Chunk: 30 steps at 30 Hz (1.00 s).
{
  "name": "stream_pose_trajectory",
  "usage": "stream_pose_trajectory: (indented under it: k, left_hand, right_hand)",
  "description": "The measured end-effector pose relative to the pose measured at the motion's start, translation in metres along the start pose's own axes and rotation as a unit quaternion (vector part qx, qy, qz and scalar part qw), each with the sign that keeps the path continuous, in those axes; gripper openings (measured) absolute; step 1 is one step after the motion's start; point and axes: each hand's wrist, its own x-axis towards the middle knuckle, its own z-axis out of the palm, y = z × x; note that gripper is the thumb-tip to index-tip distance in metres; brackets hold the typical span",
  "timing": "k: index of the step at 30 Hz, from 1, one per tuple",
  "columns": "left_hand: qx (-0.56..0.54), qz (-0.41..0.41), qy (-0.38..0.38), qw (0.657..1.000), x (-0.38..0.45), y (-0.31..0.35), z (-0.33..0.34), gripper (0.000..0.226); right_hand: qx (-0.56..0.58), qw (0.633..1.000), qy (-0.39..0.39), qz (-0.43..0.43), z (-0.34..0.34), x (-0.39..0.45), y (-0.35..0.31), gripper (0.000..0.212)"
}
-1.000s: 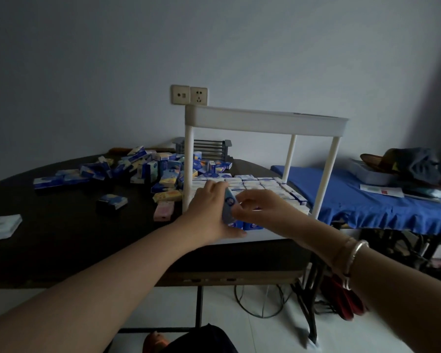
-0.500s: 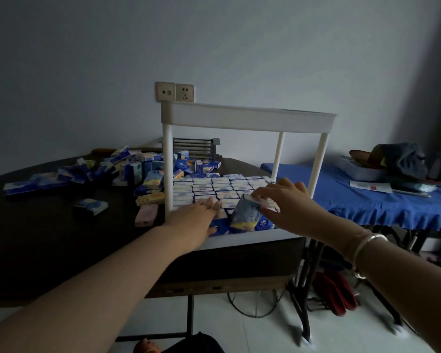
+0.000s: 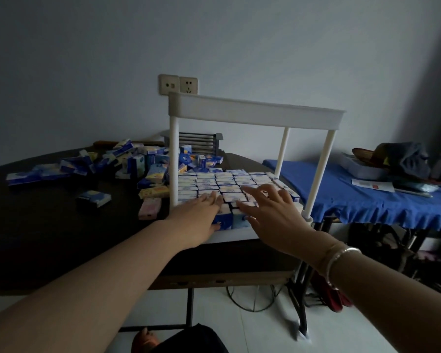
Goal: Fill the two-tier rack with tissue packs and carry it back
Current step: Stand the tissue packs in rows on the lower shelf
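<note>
Flat hands (image 3: pixel 199 220) on packs (image 3: pixel 224 184) (lower tier)

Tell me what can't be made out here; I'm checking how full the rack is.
Head view only:
- Top tier: contents hidden by its rim, seen from below.
- Front-row tissue packs: partly covered by left hand and right hand.
- Pack labels: too small, too dim.

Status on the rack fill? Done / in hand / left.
Done: rack lower tier packed with rows of tissue packs.
In hand: left hand and right hand lie open over the front row.
Left: loose packs on the table; top tier contents unseen; carry back.
</note>
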Motion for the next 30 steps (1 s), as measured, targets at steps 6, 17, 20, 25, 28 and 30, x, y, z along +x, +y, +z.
stream_pose_trajectory:
  k: [6,17,20,25,28,30]
  left_hand:
    - [-0.124,0.009,0.113,0.986,-0.041,-0.001,-0.016,0.054]
    - [-0.152,-0.149,0.190,0.958,-0.143,-0.125,-0.004,0.032]
    - [-0.194,-0.218,0.205,0.934,-0.145,-0.165,0.012,0.039]
    - [-0.255,-0.261,0.244,0.899,-0.113,-0.208,0.029,0.045]
    - [-0.261,-0.240,0.254,0.900,-0.081,-0.222,0.032,0.044]
    - [-0.265,-0.218,0.251,0.905,-0.057,-0.228,0.032,0.044]
  right_hand:
    - [0.106,0.992,0.062,0.027,-0.028,-0.006,-0.022,0.049]
    - [0.243,0.956,0.130,-0.096,-0.049,0.061,-0.152,0.033]
    - [0.253,0.959,0.079,-0.096,-0.038,0.096,-0.187,0.038]
    - [0.275,0.961,-0.025,0.014,-0.012,0.166,-0.217,0.046]
    - [0.292,0.949,-0.055,0.107,0.006,0.211,-0.216,0.048]
    - [0.300,0.937,-0.047,0.174,0.020,0.236,-0.208,0.050]
